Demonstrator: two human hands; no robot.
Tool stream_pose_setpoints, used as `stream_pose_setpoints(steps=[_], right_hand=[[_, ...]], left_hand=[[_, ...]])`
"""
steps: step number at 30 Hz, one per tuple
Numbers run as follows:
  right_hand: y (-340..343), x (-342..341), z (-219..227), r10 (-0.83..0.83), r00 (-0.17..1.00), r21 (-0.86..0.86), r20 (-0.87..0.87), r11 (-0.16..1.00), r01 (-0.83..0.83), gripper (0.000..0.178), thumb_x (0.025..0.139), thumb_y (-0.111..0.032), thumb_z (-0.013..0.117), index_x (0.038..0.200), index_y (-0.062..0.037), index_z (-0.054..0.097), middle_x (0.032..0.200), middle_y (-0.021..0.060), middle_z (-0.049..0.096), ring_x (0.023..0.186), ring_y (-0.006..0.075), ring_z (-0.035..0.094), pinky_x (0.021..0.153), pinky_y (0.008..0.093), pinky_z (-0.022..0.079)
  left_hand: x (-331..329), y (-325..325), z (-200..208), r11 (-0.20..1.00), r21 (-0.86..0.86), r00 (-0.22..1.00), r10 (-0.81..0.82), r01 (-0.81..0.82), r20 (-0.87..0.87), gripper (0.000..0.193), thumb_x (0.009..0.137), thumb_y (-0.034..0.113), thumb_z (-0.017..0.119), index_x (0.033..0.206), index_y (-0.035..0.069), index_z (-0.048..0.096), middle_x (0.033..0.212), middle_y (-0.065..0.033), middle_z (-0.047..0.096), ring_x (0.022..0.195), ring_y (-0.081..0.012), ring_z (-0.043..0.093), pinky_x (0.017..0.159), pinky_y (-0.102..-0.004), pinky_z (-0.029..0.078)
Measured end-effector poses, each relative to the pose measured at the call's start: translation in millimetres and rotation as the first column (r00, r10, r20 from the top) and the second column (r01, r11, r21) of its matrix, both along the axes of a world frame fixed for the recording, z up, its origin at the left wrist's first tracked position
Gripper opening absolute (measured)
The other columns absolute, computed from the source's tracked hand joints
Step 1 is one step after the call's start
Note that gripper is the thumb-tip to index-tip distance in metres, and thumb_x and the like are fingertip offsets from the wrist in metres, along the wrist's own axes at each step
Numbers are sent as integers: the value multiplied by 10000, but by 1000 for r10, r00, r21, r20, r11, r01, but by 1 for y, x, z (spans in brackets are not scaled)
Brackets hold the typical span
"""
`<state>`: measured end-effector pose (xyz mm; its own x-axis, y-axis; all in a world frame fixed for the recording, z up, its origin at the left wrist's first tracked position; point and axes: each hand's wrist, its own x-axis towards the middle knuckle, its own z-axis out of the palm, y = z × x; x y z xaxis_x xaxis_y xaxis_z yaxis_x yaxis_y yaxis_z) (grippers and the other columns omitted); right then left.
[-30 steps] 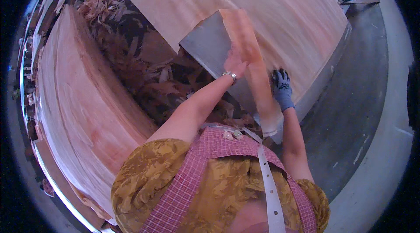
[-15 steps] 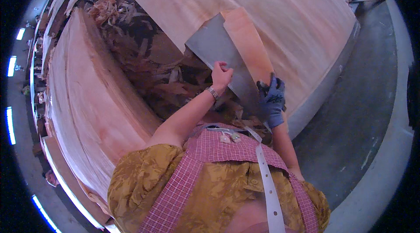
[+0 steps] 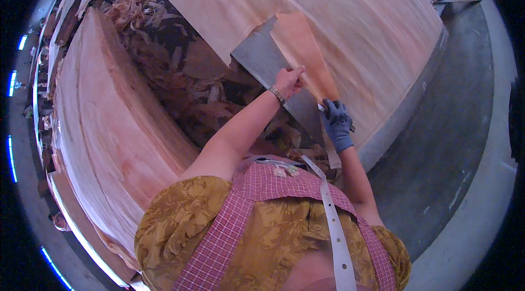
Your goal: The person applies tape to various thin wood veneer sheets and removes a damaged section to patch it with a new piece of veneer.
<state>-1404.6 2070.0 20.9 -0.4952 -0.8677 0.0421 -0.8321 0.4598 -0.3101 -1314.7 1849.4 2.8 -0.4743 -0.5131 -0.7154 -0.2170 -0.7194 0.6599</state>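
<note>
Across the grey tabletop, a broad veneer sheet is lying; toward the near corner, an orange strip is bordering bare surface. The gloved right hand's fingers are curling at its near end, grip undeterminable; the left hand's are pinching its left edge, presumably steadying it.

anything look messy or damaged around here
Yes: torn wood scraps lie heaped between the left stack and the large pale sheet, untidy beside those broad faces. The sheet's near edge is also uneven, baring some grey surface.
</note>
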Motion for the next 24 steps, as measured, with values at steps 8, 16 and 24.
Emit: stream_pose_setpoints(steps=[8,16,24], right_hand=[[-4,40,75,100,956,-168,277,984,-54,347,825,-281,742,1113,-105,663,969,115,644,794,282,638,669,377,518],[-29,65,230,461,246,-500,853,857,128,330,815,-204,711,1088,-20,689,1107,136,675,893,195,673,737,334,520],[-44,79,263,891,-71,-867,448,413,-277,432,794,-292,687,1114,-1,680,997,123,711,876,184,677,742,353,519]], left_hand=[[59,16,15,910,-362,976,218,-204,-3,292,824,244,736,956,-3,651,778,-35,654,691,-108,597,602,-271,470],[140,25,-19,944,-216,964,263,-250,34,293,850,266,728,987,17,655,841,-12,640,675,-114,564,578,-280,448],[153,0,-44,995,-65,982,83,-73,172,276,846,337,724,806,77,640,733,17,550,570,-112,483,483,-268,339]])
